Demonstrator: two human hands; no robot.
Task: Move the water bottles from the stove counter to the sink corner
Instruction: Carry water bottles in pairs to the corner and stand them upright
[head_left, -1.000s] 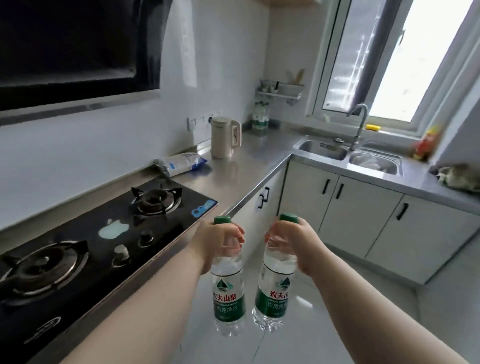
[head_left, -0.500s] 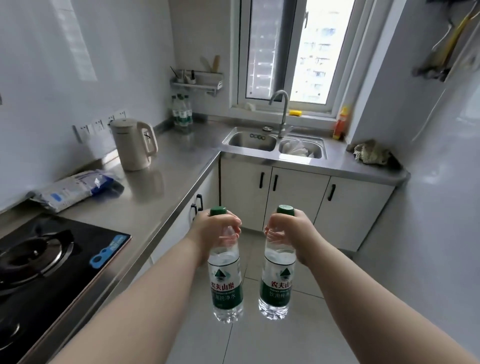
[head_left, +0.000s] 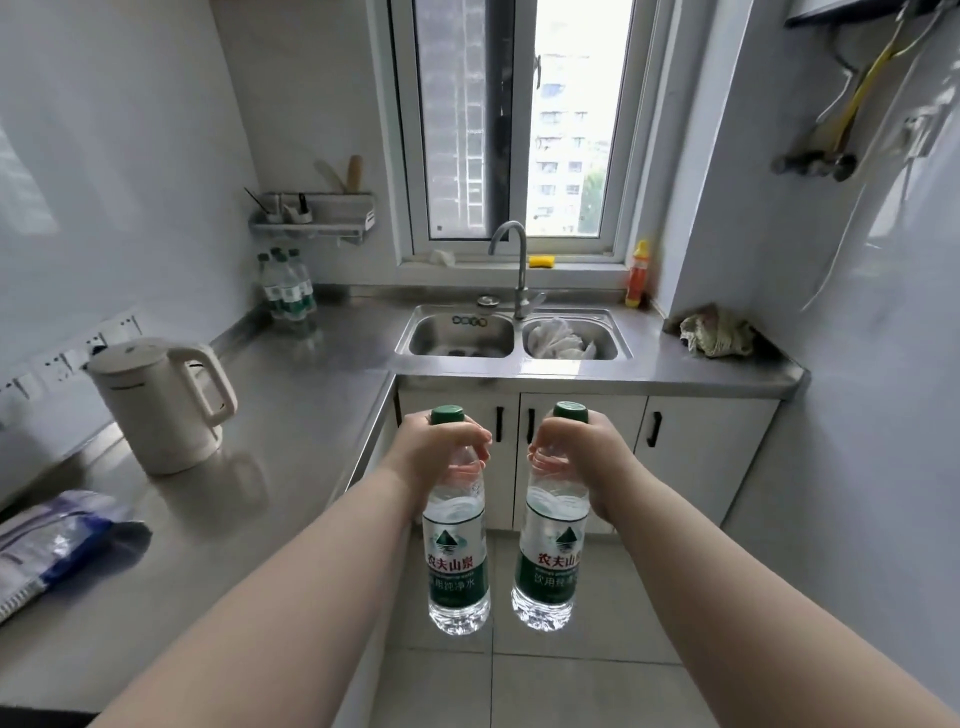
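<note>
Two clear water bottles with green caps and green labels hang upright over the floor in front of me. My left hand (head_left: 434, 451) grips the neck of the left bottle (head_left: 457, 564). The right bottle (head_left: 549, 561) is held the same way by my right hand (head_left: 579, 457). Several matching bottles (head_left: 287, 286) stand in the counter's far left corner, left of the double sink (head_left: 460, 335). The stove is out of view.
A white kettle (head_left: 158, 402) stands on the steel counter (head_left: 291, 415) at left, with a blue-white bag (head_left: 47, 545) nearer me. White cloth fills the right sink basin. A rag (head_left: 714, 332) and an orange bottle (head_left: 638, 273) sit right of the sink.
The view has swung right and moved forward: the stove has left the frame, and the sink and corner bottles are closer and centred. Both hands still hold their bottles.
</note>
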